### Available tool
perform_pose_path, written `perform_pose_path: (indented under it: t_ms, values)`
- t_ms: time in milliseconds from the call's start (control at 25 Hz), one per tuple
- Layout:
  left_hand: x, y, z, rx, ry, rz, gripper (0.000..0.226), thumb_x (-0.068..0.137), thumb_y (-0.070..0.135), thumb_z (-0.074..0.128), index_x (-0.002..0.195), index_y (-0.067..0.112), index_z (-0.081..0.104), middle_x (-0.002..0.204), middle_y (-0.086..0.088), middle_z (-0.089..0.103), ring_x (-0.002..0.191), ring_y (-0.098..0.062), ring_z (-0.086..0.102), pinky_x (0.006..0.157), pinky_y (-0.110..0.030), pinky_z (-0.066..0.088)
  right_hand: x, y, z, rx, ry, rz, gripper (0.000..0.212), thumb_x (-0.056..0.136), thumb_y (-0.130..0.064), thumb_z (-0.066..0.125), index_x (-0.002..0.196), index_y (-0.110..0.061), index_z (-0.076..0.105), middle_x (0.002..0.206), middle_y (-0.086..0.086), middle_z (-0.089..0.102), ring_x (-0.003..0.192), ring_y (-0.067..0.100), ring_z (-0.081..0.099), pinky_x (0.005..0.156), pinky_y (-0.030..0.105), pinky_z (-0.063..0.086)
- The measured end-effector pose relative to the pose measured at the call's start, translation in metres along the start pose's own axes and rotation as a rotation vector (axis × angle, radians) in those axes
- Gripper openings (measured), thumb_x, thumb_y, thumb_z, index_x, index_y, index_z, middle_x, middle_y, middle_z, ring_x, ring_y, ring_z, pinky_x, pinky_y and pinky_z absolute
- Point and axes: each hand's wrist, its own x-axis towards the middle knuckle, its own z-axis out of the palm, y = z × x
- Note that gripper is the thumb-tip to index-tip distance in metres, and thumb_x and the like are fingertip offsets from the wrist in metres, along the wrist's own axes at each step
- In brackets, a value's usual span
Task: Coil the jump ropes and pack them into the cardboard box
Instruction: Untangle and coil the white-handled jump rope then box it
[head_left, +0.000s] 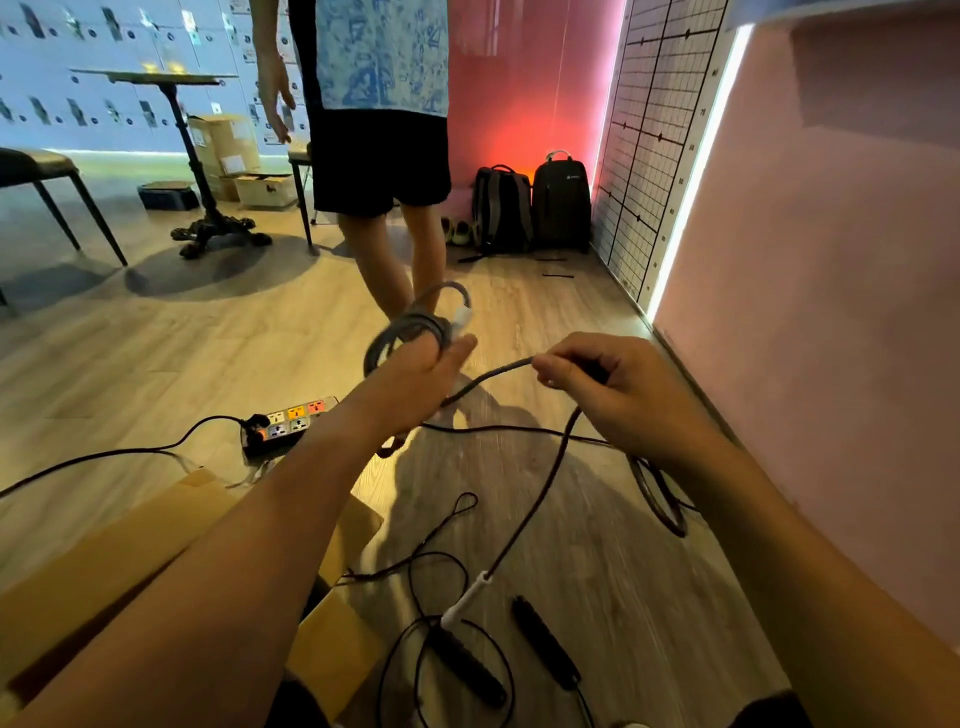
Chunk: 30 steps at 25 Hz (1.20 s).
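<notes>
Two black handles (467, 670) of a black jump rope (431, 566) are lying on the wooden floor (156, 364) at the bottom edge of the view, with their thin cord looping loosely around them. To their left, the open cardboard box (104, 545) is sitting on the floor, partly hidden under the left forearm.

Further out and raised above the floor, the left hand (421, 379) is holding the coiled part of a grey jump rope (410, 327). Its grip is curling round the bundle of loops, with the thumb stretching out along the top. A white handle (462, 317) is sticking up from the coil just beyond the thumb, and the coil itself is showing blurred.

One strand is running from the coil across to the right hand (613, 389), whose grip is pinching the rope between thumb and forefinger. From there the rope is hanging down to the floor and ending at a second white handle (465, 600), which is lying just beside the black handles.

Beyond the box, a power strip (288, 421) with coloured sockets is lying on the floor, its black cable trailing off to the left. Another person (379, 156) in a patterned blue top and black shorts is standing ahead. Two dark backpacks (561, 202) are leaning in the corner against the pink wall (831, 260). A round pedestal table (156, 78) is standing at the far left.
</notes>
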Motion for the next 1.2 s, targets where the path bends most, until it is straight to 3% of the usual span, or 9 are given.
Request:
perform_pose_path:
  t_ms: [80, 240, 360, 480, 640, 760, 960, 1080, 1200]
  values:
    - [-0.004, 0.013, 0.008, 0.022, -0.228, -0.049, 0.06, 0.1, 0.061, 0.026, 0.098, 0.011, 0.059, 0.067, 0.006, 0.051, 0.056, -0.007, 0.046, 0.064, -0.033, 0.04, 0.001, 0.004, 0.001, -0.008, 0.121, -0.019, 0.024, 0.095, -0.036, 0.058, 0.101, -0.019, 0.074, 0.083, 0.002, 0.071, 0.077, 0.018, 0.063, 0.068, 0.034, 0.051]
    - [-0.015, 0.04, 0.019, -0.348, -0.585, -0.161, 0.073, 0.078, 0.085, 0.021, 0.077, 0.018, 0.048, 0.057, 0.005, 0.037, 0.049, -0.01, 0.03, 0.049, -0.028, 0.03, 0.005, 0.015, -0.001, -0.058, 0.294, -0.071, 0.02, 0.097, -0.032, 0.057, 0.102, -0.019, 0.071, 0.081, -0.011, 0.065, 0.074, 0.008, 0.062, 0.063, 0.027, 0.051]
    - [-0.021, 0.052, 0.021, -0.545, -0.707, -0.162, 0.061, 0.089, 0.074, 0.022, 0.07, 0.019, 0.042, 0.056, 0.002, 0.03, 0.045, -0.011, 0.023, 0.044, -0.025, 0.026, 0.005, 0.022, -0.004, -0.036, 0.267, 0.014, 0.038, 0.089, -0.053, 0.049, 0.096, -0.021, 0.067, 0.08, -0.014, 0.065, 0.076, 0.005, 0.065, 0.066, 0.029, 0.055]
    - [-0.023, 0.055, 0.015, -0.966, -0.807, -0.164, 0.058, 0.096, 0.065, 0.023, 0.066, 0.019, 0.038, 0.051, 0.004, 0.023, 0.039, -0.01, 0.018, 0.037, -0.02, 0.023, 0.003, 0.024, -0.009, -0.021, 0.128, 0.108, 0.038, 0.086, -0.054, 0.05, 0.089, -0.019, 0.065, 0.078, -0.006, 0.066, 0.075, 0.01, 0.065, 0.065, 0.03, 0.054]
    - [-0.019, 0.058, 0.004, -1.474, -0.65, -0.152, 0.059, 0.098, 0.066, 0.024, 0.063, 0.021, 0.04, 0.049, 0.009, 0.02, 0.037, -0.006, 0.017, 0.034, -0.018, 0.02, 0.006, 0.02, 0.003, -0.203, -0.077, 0.081, 0.032, 0.094, -0.041, 0.057, 0.096, -0.012, 0.07, 0.088, 0.001, 0.069, 0.08, 0.014, 0.063, 0.074, 0.038, 0.054]
    - [-0.018, 0.056, 0.001, -1.626, -0.493, -0.121, 0.059, 0.097, 0.068, 0.025, 0.064, 0.022, 0.042, 0.049, 0.01, 0.02, 0.038, -0.004, 0.017, 0.034, -0.019, 0.022, 0.012, 0.02, 0.01, -0.316, 0.05, 0.066, 0.035, 0.092, -0.05, 0.058, 0.098, -0.018, 0.073, 0.095, -0.009, 0.062, 0.083, 0.01, 0.061, 0.08, 0.039, 0.055]
    - [-0.013, 0.05, 0.001, -1.751, -0.469, -0.07, 0.056, 0.097, 0.068, 0.027, 0.069, 0.022, 0.042, 0.051, 0.01, 0.025, 0.04, -0.003, 0.022, 0.037, -0.019, 0.025, 0.013, 0.016, 0.008, -0.655, 0.277, 0.207, 0.022, 0.091, -0.043, 0.066, 0.087, -0.022, 0.07, 0.077, -0.007, 0.066, 0.078, 0.014, 0.06, 0.095, 0.038, 0.036]
    - [-0.01, 0.041, -0.008, -1.926, -0.397, 0.017, 0.055, 0.099, 0.065, 0.027, 0.072, 0.02, 0.046, 0.053, 0.009, 0.029, 0.042, -0.005, 0.025, 0.04, -0.02, 0.027, 0.01, 0.017, 0.005, -0.645, 0.251, 0.276, 0.013, 0.087, -0.03, 0.071, 0.083, -0.021, 0.063, 0.074, -0.005, 0.063, 0.077, 0.017, 0.06, 0.096, 0.039, 0.037]
    - [-0.006, 0.035, -0.015, -2.082, -0.084, 0.002, 0.054, 0.099, 0.062, 0.03, 0.077, 0.016, 0.049, 0.056, 0.007, 0.036, 0.045, -0.007, 0.032, 0.044, -0.021, 0.032, 0.007, 0.02, 0.004, -0.497, 0.026, 0.315, 0.011, 0.087, -0.025, 0.071, 0.086, -0.023, 0.06, 0.082, -0.004, 0.064, 0.08, 0.016, 0.06, 0.09, 0.038, 0.05]
